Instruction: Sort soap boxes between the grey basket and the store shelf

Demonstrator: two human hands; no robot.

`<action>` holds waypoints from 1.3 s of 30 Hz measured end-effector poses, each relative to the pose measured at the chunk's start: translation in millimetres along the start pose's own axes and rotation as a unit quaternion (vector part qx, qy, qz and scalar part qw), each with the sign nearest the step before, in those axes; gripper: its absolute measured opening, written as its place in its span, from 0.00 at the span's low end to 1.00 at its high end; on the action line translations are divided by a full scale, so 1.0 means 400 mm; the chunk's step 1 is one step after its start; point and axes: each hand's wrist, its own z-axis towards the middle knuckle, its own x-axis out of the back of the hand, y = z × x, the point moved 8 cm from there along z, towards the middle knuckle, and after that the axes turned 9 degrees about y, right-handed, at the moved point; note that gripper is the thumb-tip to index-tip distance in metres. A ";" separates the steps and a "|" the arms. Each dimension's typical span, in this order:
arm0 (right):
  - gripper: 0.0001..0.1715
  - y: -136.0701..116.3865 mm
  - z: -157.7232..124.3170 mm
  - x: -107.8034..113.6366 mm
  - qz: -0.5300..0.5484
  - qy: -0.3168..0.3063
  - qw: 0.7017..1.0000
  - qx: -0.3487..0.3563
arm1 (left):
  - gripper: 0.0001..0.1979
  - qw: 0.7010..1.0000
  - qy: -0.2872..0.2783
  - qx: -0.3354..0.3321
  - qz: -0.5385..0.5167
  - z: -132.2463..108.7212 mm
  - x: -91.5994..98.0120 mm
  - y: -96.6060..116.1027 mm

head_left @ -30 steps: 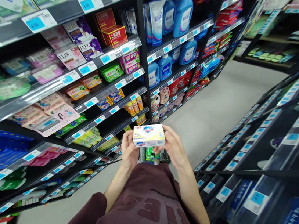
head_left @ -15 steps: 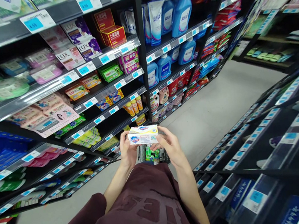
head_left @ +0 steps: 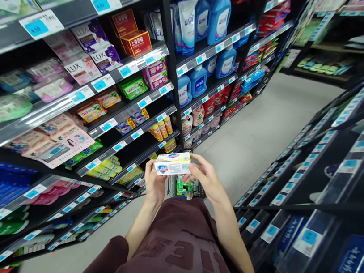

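A yellow and white soap box (head_left: 173,164) with a blue shield logo is held level in front of me, between both hands. My left hand (head_left: 152,186) grips its left end, fingers curled under it. My right hand (head_left: 205,179) grips the right end with thumb and fingers. Directly below the box a dark shopping basket (head_left: 186,189) shows, with green packs inside; most of it is hidden behind my hands and my maroon shirt.
Black store shelves (head_left: 119,73) on the left carry soap boxes, tubes and blue detergent bottles (head_left: 215,14) with blue price tags. Another black shelf unit (head_left: 325,170) runs along the right. A grey floor aisle (head_left: 262,129) stretches ahead between them.
The soap box has been tipped in my hands from its broad face toward me to its narrow side, and it sits slightly further left. Both hands kept hold.
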 end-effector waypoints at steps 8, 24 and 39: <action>0.33 -0.002 0.000 0.000 -0.006 0.000 1.000 -0.002 | 0.22 1.000 -0.009 0.005 -0.003 0.003 -0.001 -0.004; 0.33 -0.024 -0.002 0.007 -0.005 0.012 1.000 0.020 | 0.30 0.997 -0.050 0.044 0.029 -0.009 -0.024 -0.012; 0.34 -0.037 -0.004 0.019 0.003 0.035 0.999 0.029 | 0.30 0.995 -0.045 0.048 0.073 -0.004 -0.007 -0.034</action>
